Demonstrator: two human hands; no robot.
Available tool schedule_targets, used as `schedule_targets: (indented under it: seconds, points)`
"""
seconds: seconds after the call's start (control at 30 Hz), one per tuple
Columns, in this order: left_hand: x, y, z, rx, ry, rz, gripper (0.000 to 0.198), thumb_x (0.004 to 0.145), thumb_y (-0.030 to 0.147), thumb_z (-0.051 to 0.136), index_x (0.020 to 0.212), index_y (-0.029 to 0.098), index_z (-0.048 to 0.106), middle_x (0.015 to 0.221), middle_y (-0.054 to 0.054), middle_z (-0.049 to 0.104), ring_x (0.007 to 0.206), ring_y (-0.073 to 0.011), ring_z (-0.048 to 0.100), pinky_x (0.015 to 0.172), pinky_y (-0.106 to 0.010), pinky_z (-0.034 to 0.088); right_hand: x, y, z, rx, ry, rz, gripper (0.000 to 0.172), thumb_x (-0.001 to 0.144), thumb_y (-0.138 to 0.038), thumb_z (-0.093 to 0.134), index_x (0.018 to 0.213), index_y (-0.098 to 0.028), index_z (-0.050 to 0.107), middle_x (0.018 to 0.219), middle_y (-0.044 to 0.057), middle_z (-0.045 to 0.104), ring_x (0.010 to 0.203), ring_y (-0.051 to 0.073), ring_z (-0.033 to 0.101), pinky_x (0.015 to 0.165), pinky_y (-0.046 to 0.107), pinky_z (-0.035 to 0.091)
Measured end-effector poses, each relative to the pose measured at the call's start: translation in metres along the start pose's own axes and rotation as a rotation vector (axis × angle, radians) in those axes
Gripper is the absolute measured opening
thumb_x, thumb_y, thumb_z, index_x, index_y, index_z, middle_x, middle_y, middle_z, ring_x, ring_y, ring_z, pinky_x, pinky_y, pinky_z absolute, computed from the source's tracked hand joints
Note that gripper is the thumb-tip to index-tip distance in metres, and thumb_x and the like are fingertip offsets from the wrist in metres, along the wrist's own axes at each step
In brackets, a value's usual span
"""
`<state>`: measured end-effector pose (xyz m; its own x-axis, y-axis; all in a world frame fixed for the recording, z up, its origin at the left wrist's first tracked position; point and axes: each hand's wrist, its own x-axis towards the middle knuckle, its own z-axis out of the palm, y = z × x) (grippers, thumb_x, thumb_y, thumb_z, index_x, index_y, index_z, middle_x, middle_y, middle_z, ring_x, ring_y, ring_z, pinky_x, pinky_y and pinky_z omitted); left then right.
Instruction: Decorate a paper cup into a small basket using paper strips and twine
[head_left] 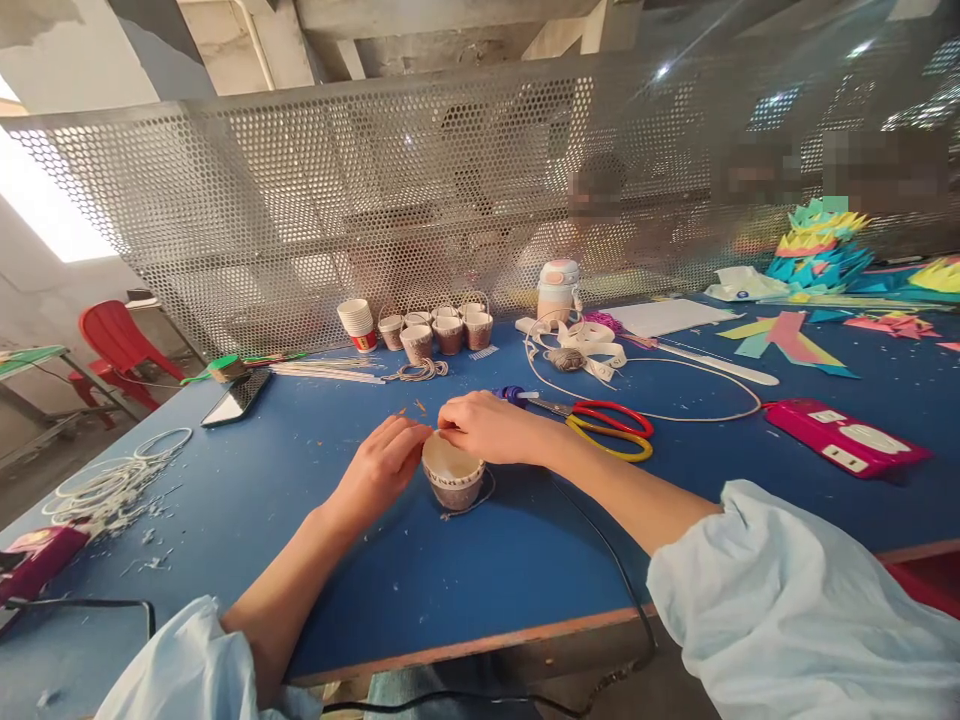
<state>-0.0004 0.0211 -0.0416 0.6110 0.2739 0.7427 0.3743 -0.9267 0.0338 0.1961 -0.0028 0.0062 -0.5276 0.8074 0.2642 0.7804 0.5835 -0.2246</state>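
A small paper cup [455, 492], wrapped in brown cord below a lettered band, stands upright on the blue table. My left hand [388, 458] has its fingers closed at the cup's far left rim. My right hand [480, 425] pinches the same rim from behind, its fingertips close to the left ones. Whatever lies between the fingertips is hidden. A loose end of cord [489, 490] curls on the table around the cup's right side. Just beyond my right hand lie scissors [611, 425] with red and yellow handles, beside a blue-tipped object [512, 395], partly covered.
Several cord-wrapped cups [448, 335] and stacked paper cups [357, 325] stand at the back. A bottle [559, 290], cream ribbon [600, 352], phone [237, 398], tangled cord [124, 480] and pink power strip [847, 440] lie around. A black cable [615, 560] crosses the front edge.
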Motion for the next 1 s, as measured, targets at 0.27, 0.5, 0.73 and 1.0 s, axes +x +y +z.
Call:
schedule_targets:
  seconds: [0.27,0.5,0.73,1.0]
  points:
    - [0.001,0.004,-0.005,-0.095,-0.059,-0.308,0.012,0.087,0.017,0.053,0.087,0.021,0.065,0.081,-0.003,0.071,0.076,-0.0165,0.066,0.068,-0.026,0.052,-0.007,0.002,0.001,0.015,0.059,0.048,0.018,0.089,-0.011,0.053,0.08,-0.016,0.068,0.086,0.008,0.073,0.079,0.019,0.065,0.067,0.026,0.037]
    - [0.0,0.008,-0.004,-0.204,0.035,-0.294,0.01,0.086,0.018,0.057,0.084,0.02,0.067,0.083,-0.003,0.072,0.08,-0.0158,0.068,0.074,-0.025,0.052,-0.012,-0.003,0.006,0.053,0.098,0.107,0.019,0.084,-0.01,0.055,0.076,-0.017,0.07,0.079,0.007,0.074,0.074,0.019,0.066,0.064,0.027,0.037]
    - [0.003,0.009,-0.005,-0.242,0.015,-0.274,0.017,0.084,0.015,0.057,0.093,0.019,0.071,0.089,-0.005,0.074,0.082,-0.0156,0.069,0.075,-0.024,0.053,-0.015,-0.01,0.005,0.067,0.096,0.133,0.017,0.084,-0.011,0.056,0.074,-0.017,0.069,0.077,0.005,0.074,0.074,0.018,0.066,0.064,0.026,0.037]
    - [0.001,0.015,-0.006,-0.188,0.035,-0.25,0.02,0.084,0.011,0.055,0.085,0.019,0.072,0.085,-0.004,0.075,0.078,-0.0149,0.071,0.071,-0.022,0.055,-0.019,-0.018,0.005,0.016,0.12,0.229,0.02,0.083,-0.011,0.053,0.07,-0.018,0.066,0.074,0.006,0.072,0.069,0.019,0.065,0.059,0.027,0.033]
